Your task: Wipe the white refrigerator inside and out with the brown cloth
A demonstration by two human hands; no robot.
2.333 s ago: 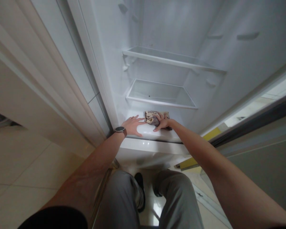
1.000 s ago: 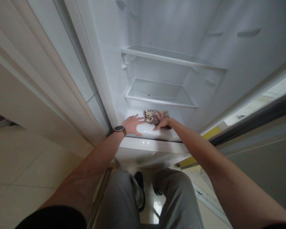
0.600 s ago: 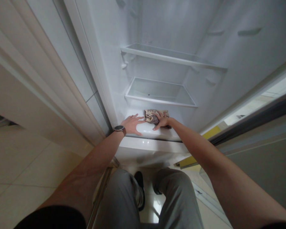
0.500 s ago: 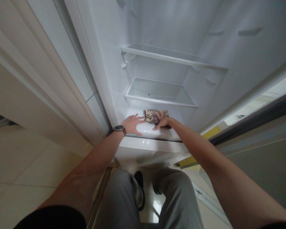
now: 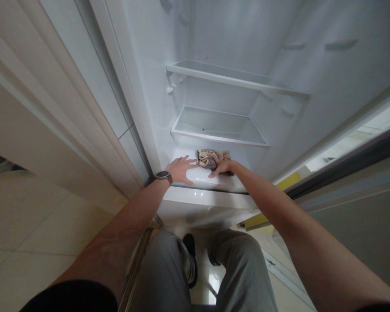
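Low inside a white refrigerator (image 5: 156, 130), my left hand (image 5: 181, 169) lies flat with its fingers spread on the bottom surface (image 5: 201, 174). Its fingertips point toward a crumpled beige and brown patterned cloth (image 5: 205, 159), close to the cloth's left edge. My right hand (image 5: 221, 164) presses down on the cloth and grips it, thumb toward the front edge. Part of the cloth is hidden under that hand. A watch (image 5: 163, 175) with a brown strap sits on my left wrist.
Above my hands are a lower glass shelf (image 5: 221, 123) and an upper glass shelf (image 5: 234, 76), both white-rimmed. The fridge's front ledge (image 5: 208, 196) runs below my wrists. An open door (image 5: 357, 216) stands at right. My knees are bent over the tiled floor (image 5: 42, 221).
Almost nothing differs. Both hands and the cloth stay in the same place; the view has shifted very slightly.
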